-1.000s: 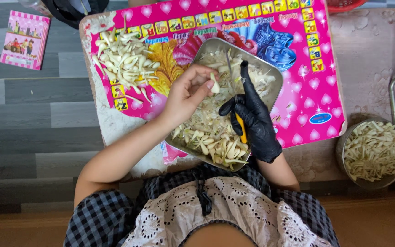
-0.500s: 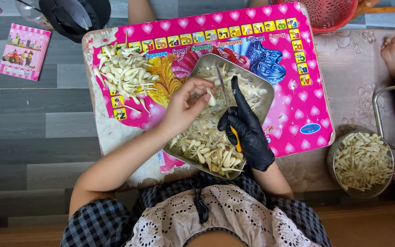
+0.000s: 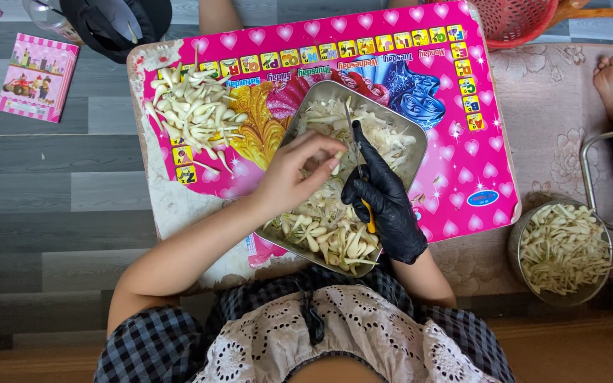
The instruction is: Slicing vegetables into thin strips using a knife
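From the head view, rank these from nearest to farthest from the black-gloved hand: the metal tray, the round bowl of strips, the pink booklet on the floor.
From the right hand:
1. Metal tray, directly beneath the hand.
2. Round bowl, off the mat's right edge.
3. Pink booklet, far left on the floor.

We see a tray (image 3: 306,106) of dull brushed metal on a glossy pink plastic mat (image 3: 455,163) whose worn edge shows rough and pale. Our right hand (image 3: 384,202) wears a smooth, slightly shiny black rubber glove and grips a thin metal blade with a yellow plastic handle (image 3: 369,216); our left hand (image 3: 296,177) is bare. The pale plant pieces (image 3: 193,117) look matt and waxy. A round metal bowl (image 3: 518,241) sits on a matt floral cloth (image 3: 555,120), and the floor (image 3: 44,184) is grey wood-look planking.
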